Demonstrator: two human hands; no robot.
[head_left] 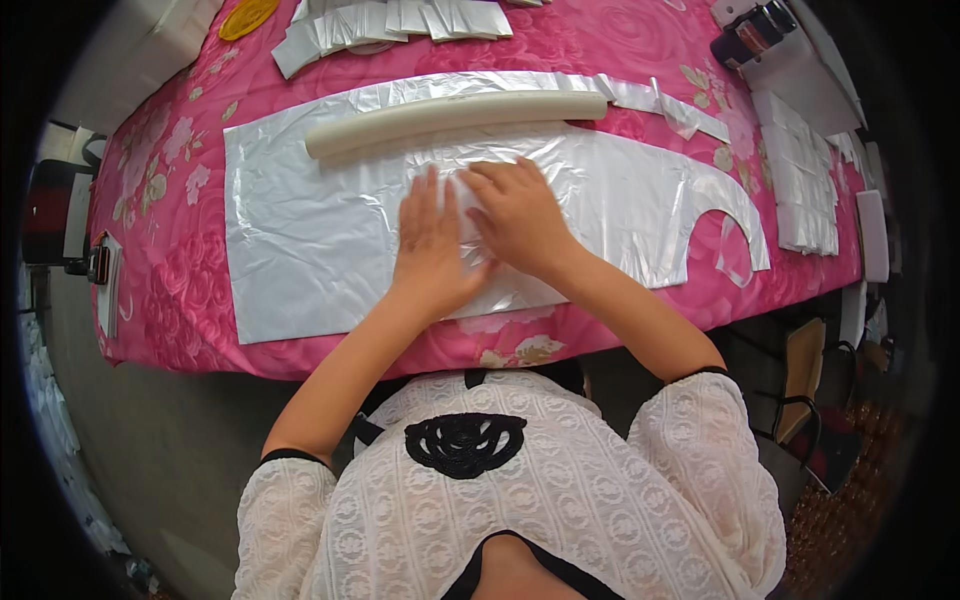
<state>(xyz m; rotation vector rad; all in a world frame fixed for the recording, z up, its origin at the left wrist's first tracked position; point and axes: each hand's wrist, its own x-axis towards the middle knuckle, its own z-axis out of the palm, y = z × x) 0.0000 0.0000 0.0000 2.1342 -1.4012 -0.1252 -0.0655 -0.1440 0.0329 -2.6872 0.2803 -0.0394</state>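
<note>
Pink floral quilt (pixel 180 160) covers the table; thin plastic sheet (pixel 320 240) lies flat on it.
Left hand (pixel 432 245) and right hand (pixel 520 215) press flat on the sheet, palms down, fingers extended, grasping nothing; white roll (pixel 455 112) just beyond.

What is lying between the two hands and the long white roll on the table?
In the head view, only a bare strip of the thin plastic sheet lies between the left hand, the right hand and the white roll.
</note>
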